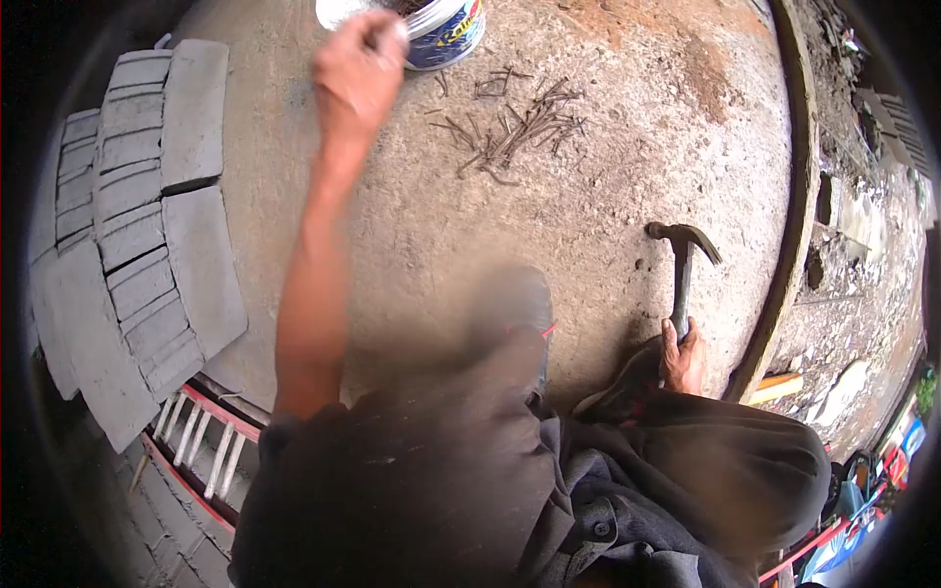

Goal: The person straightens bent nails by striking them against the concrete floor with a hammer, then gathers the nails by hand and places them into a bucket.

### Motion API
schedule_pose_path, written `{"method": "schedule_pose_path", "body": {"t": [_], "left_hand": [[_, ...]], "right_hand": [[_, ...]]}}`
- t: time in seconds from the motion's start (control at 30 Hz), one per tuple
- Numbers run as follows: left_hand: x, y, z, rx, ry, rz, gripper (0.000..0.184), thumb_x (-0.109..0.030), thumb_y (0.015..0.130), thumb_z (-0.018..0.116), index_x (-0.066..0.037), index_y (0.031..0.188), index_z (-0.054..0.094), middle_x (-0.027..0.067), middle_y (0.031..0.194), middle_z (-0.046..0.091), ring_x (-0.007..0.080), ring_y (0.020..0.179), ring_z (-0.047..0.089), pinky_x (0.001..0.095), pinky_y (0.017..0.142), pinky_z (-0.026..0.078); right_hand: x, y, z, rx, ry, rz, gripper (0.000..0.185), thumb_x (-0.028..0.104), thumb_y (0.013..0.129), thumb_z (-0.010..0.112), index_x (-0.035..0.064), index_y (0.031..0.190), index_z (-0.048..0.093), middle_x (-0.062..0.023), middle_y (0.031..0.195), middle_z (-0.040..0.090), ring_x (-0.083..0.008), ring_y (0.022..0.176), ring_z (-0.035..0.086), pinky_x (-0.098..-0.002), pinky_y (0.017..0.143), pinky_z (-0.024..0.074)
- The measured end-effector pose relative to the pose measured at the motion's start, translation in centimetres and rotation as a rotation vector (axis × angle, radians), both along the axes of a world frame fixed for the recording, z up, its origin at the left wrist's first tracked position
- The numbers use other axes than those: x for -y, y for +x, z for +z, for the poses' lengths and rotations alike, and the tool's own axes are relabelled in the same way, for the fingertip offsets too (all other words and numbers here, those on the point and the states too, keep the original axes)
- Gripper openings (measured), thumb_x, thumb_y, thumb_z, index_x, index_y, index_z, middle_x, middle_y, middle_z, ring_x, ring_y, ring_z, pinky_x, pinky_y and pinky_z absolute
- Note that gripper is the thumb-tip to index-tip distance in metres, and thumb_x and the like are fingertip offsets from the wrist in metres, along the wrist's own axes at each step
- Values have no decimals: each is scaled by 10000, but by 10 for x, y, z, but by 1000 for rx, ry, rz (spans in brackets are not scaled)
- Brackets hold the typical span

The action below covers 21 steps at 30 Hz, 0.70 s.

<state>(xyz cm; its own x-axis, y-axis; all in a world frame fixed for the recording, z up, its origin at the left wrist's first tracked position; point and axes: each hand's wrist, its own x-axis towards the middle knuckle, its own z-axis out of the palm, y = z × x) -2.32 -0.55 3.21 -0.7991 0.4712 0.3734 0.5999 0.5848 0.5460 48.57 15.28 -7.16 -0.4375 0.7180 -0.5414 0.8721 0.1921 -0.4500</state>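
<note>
While your right hand [683,365] grips the hammer [682,274] at right, your left hand [361,78] (blurred, can't tell if it's holding anything) is by the far bucket [449,39]; bent nails [520,129] lie loose just nearer.

Dark claw hammer [682,269], claw pointing right; brown, apparently bent nails [514,135] heaped near the blue-and-white bucket [449,35]

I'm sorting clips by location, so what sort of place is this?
Probably a building site or rough work yard: grey blocks are stacked at the left, loose nails lie on the gritty ground, and the right hand grips a claw hammer.
</note>
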Motion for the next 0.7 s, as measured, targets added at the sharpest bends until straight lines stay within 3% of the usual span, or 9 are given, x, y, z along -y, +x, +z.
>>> {"method": "schedule_pose_path", "body": {"t": [0.1, 0.17, 0.27, 0.4, 0.43, 0.5, 0.57, 0.6, 0.7], "left_hand": [[36, 36, -69, 228, -86, -144, 181, -131, 909, 729, -18, 1050, 718, 103, 1017, 705, 189, 893, 652, 339, 790, 536], [58, 65, -107, 443, -262, -116, 180, -83, 891, 722, -4, 1052, 706, 136, 1067, 698, 241, 924, 665, 368, 806, 543], [68, 93, -131, 408, -206, -188, 223, -52, 863, 704, 5, 1078, 689, 203, 1013, 651, 369, 957, 649, 446, 826, 530], [61, 104, -146, 319, -173, -127, 154, -29, 848, 692, 3, 999, 682, 178, 920, 615, 372, 877, 630, 459, 766, 511], [58, 105, -147, 352, -169, -121, 148, -26, 851, 693, 6, 995, 682, 179, 916, 612, 375, 865, 623, 455, 771, 509], [52, 101, -147, 397, -120, -147, 77, -39, 867, 680, 3, 929, 662, 179, 904, 600, 381, 863, 608, 464, 780, 498], [51, 95, -152, 348, -265, -166, 65, -56, 887, 667, -12, 897, 619, 181, 910, 593, 403, 884, 598, 484, 772, 485], [50, 94, -148, 435, -265, -141, 82, -57, 883, 674, -20, 921, 612, 183, 913, 591, 415, 883, 590, 496, 779, 480], [52, 91, -141, 586, -176, -80, 141, -2, 882, 676, -8, 1005, 608, 125, 879, 608, 272, 806, 619, 408, 723, 505]], "right_hand": [[-2, 3, 1, -40, 72, 97, 432, 343, 964, 671, -41, 1152, 609, -151, 690, 632, -272, 597, 589, -392, 593, 474], [-7, 0, 4, -122, -265, -201, 296, 276, 955, 691, 13, 1066, 611, -73, 653, 590, -186, 537, 534, -331, 524, 425], [-24, 2, 6, -228, -552, -412, 165, 190, 942, 707, 80, 961, 585, 15, 624, 519, -86, 485, 455, -263, 455, 355], [-40, -23, 32, -112, -570, -370, 172, 157, 940, 705, 101, 895, 549, 55, 588, 467, -48, 457, 418, -248, 424, 340], [-53, -11, 28, -20, -570, -318, 128, 129, 926, 706, 91, 992, 603, -36, 718, 577, -136, 576, 554, -310, 501, 459], [-60, 11, 28, -103, 107, 520, 237, 106, 885, 723, 117, 1100, 624, -132, 888, 608, -245, 728, 612, -388, 603, 512], [-59, 39, 8, -119, 511, 918, 382, 85, 826, 742, 159, 1189, 647, -224, 1075, 592, -367, 895, 625, -472, 716, 539], [-53, 40, 8, -89, 537, 919, 459, 76, 788, 752, 187, 1224, 659, -267, 1178, 560, -433, 985, 609, -517, 777, 539], [-47, 39, 57, -155, 443, 846, 193, 111, 809, 771, 108, 996, 721, -229, 1079, 652, -414, 837, 650, -490, 713, 528]]}}
